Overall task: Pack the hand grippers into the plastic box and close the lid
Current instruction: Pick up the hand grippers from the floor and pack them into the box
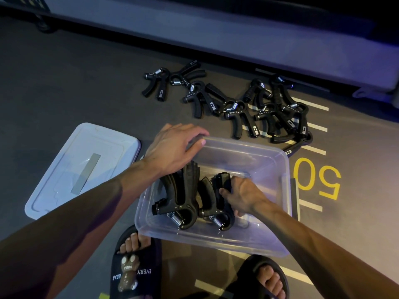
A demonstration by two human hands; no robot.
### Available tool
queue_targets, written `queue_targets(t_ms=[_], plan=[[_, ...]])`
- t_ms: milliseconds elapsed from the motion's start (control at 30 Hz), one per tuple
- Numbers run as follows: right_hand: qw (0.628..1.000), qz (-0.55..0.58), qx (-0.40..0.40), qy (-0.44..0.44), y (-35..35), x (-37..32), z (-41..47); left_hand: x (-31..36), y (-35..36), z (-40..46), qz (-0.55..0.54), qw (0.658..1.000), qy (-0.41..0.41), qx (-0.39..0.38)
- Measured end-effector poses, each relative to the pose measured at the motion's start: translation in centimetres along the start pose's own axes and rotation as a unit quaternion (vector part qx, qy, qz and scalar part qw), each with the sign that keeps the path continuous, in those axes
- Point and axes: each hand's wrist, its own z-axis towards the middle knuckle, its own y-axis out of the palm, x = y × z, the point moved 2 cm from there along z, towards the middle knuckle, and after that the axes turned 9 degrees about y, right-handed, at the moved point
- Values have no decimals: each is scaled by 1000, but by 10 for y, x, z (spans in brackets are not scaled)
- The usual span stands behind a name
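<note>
The right hand [241, 196] pinches a hand gripper [223, 184] inside the plastic box [269, 240], setting it beside 2 stacks already packed [183, 197]. The left hand [172, 147] curls over the box's far rim. Many loose grippers [237, 108] wait on the floor beyond; the lid [54, 186] lies left, off. Packing looks under half done.

left hand [172, 147] grips box [269, 242] rim; right hand [241, 196] holds gripper [223, 180] inside.

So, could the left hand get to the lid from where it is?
Probably yes. The left hand only rests on the box rim, and the lid lies flat on the floor right beside that arm, with nothing on it or between them.
</note>
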Motion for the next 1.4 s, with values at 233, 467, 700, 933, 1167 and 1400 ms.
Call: queue_targets(t_ms=[233,467,700,933,1167,1400], plan=[[997,-46,42,-34,2,-1,2,1,-1,0,-1,1000,-2,-2],[995,-85,42,-34,12,-1,0,0,0,0,-1,1000,-4,-3],[994,-92,41,-45,12,3,-4,1,0,0,-2,1000,-4,0],[996,-71,27,-36,10,4,-3,2,-1,0,-4,1000,-7,-5],[995,-18,74,-67,-46,-3,-19,3,0,0,18,1000,-2,-18],[917,259,296,-61,-146,27,-6,-1,2,1,18,1000,2,-8]])
